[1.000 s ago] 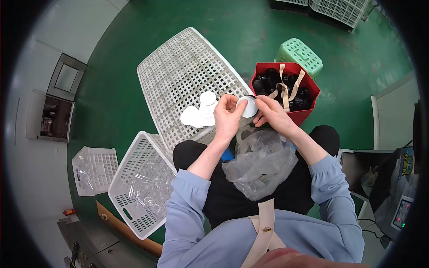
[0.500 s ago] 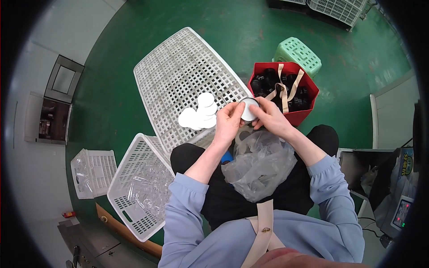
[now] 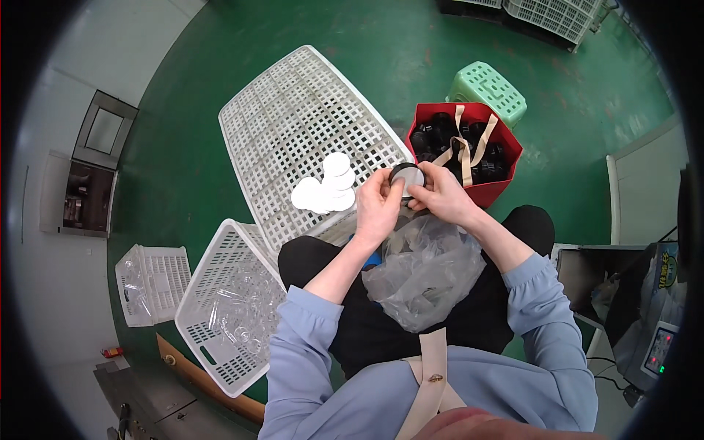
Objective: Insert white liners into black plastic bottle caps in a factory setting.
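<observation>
Both hands are closed on a round black lid with a pale disc set in its inner face. My left hand grips the lid's left side, its thumb at the disc's lower edge. From the right, my right hand pinches the rim, thumb and fingers bent around it. Just left of my hands, several loose white discs overlap on a white lattice crate. A red bag beyond my right hand holds many black lids. Below the hands, a clear plastic bag lies in my lap.
A white basket of clear plastic pieces stands at my left, with a smaller white basket beyond it. A green stool sits behind the red bag. A machine with a lit panel is at the right.
The lid has tilted, so more of its black rim shows. My left hand has shifted slightly, its thumb now lower on the disc. Both hands keep hold of the lid.
</observation>
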